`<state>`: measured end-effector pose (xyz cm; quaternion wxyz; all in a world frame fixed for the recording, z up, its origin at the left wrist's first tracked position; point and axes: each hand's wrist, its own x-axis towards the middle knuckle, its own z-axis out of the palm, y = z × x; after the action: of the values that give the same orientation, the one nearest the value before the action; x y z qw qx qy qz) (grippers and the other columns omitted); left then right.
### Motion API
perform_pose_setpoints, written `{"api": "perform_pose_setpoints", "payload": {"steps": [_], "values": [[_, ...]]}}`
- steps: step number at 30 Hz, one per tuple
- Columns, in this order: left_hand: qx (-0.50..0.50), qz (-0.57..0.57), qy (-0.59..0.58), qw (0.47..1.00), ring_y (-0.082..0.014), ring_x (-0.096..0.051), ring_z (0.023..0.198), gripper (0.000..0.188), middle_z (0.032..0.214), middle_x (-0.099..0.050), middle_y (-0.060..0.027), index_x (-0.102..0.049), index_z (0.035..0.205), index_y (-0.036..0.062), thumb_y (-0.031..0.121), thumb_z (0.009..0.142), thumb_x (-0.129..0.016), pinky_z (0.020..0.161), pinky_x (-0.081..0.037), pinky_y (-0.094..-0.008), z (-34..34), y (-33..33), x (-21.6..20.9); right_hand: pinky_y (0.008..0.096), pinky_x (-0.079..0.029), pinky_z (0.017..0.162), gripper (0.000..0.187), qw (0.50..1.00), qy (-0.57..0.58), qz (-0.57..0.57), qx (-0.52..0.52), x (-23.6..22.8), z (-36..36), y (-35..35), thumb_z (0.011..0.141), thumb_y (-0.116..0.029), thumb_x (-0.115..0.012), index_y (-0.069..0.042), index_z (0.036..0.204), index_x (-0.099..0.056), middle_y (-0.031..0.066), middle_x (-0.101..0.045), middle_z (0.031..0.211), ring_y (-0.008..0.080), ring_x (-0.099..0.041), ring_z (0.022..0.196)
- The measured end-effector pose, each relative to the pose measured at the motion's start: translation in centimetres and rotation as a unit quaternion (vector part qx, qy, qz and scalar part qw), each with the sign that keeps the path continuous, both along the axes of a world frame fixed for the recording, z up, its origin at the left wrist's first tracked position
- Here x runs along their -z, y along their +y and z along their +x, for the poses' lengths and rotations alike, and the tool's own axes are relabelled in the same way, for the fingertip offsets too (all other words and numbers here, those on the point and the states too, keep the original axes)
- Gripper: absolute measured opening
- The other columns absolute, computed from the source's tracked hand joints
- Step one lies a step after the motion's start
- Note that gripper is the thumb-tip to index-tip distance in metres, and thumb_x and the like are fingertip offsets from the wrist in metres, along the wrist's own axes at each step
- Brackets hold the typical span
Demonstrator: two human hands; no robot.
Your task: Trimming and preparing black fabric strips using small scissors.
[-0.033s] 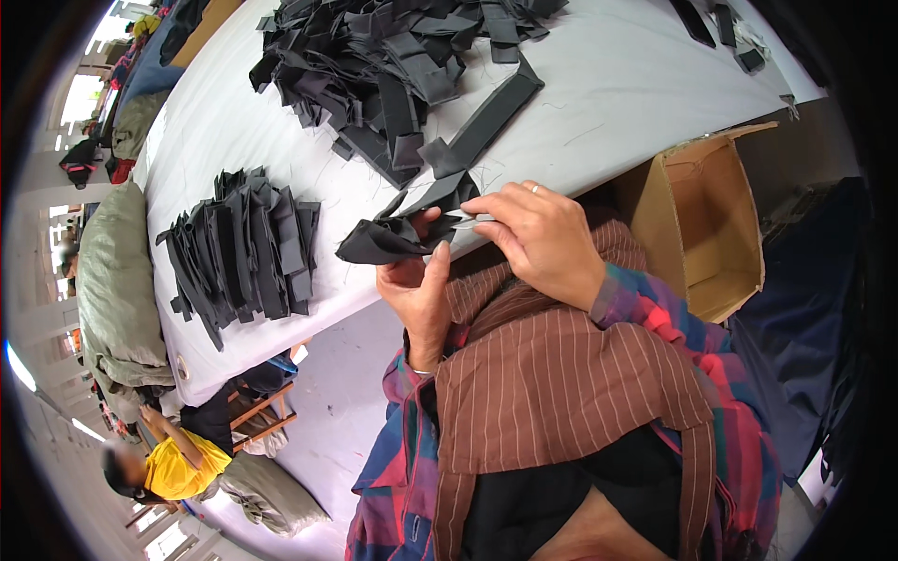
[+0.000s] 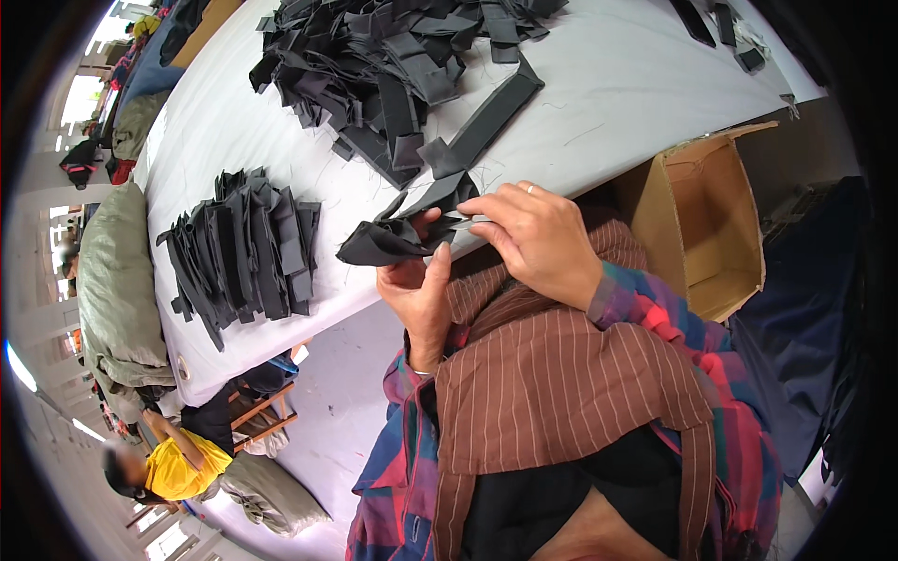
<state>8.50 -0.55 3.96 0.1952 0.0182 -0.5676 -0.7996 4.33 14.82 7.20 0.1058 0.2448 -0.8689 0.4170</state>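
Observation:
My left hand is closed on a folded black fabric strip just over the table's near edge. Its thumb and a fingertip show against the cloth. My right hand pinches a small, pale, pointed metal tool, with the tip among the folds of that strip. Fingers and cloth hide most of the tool, so I cannot make out its exact kind. Beyond my hands, a large loose heap of black fabric strips is spread out. A row of similar strips stands packed together to the left.
The white-covered table spans the top of the view. An open cardboard box is below its right edge. Dark cloth hangs at the far right. A grey-green sack and a person in yellow are at the left.

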Motion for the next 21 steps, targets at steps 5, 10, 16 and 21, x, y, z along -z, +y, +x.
{"api": "perform_pose_setpoints", "payload": {"steps": [5, 10, 16, 21], "values": [[0.002, -0.019, -0.005, 1.000, -0.0201, -0.057, 0.107, 0.043, 0.115, -0.062, -0.0169, -0.053, 0.115, -0.0019, -0.006, 0.076, -0.068, 0.095, -0.043, -0.0339, 0.2, -0.2, 0.0, 0.0376, -0.047, 0.064, 0.016, 1.000, -0.006, 0.024, -0.014, 0.2, -0.6, -1.2, 0.081, -0.013, -0.065, -0.008, 0.096, -0.065, 0.0068, -0.059, 0.076, 0.0255, -0.058, 0.074], [-0.005, -0.029, -0.003, 1.000, -0.0207, -0.057, 0.108, 0.044, 0.115, -0.062, -0.0163, -0.053, 0.116, -0.0026, -0.007, 0.075, -0.068, 0.096, -0.043, -0.0342, 0.2, -0.2, 0.0, 0.0384, -0.047, 0.061, 0.013, 0.999, 0.006, 0.036, -0.017, 0.6, -0.8, -1.8, 0.082, -0.014, -0.064, -0.007, 0.092, -0.065, 0.0072, -0.058, 0.074, 0.0261, -0.059, 0.071], [0.005, -0.031, -0.004, 1.000, -0.0206, -0.056, 0.109, 0.043, 0.115, -0.061, -0.0158, -0.053, 0.116, -0.0022, -0.007, 0.075, -0.068, 0.095, -0.043, -0.0338, 0.2, -0.2, 0.0, 0.0385, -0.047, 0.059, 0.010, 0.998, 0.030, 0.051, -0.012, 1.0, -1.0, -2.2, 0.080, -0.012, -0.065, -0.007, 0.088, -0.064, 0.0064, -0.056, 0.072, 0.0258, -0.059, 0.071], [0.007, -0.012, -0.010, 1.000, -0.0202, -0.056, 0.108, 0.041, 0.115, -0.061, -0.0158, -0.054, 0.115, -0.0021, -0.007, 0.076, -0.068, 0.094, -0.044, -0.0334, 0.1, -0.1, 0.2, 0.0382, -0.047, 0.058, 0.009, 0.999, 0.026, 0.039, -0.012, 1.2, -1.1, -2.1, 0.079, -0.011, -0.064, -0.008, 0.087, -0.064, 0.0062, -0.058, 0.071, 0.0256, -0.060, 0.070]]}}
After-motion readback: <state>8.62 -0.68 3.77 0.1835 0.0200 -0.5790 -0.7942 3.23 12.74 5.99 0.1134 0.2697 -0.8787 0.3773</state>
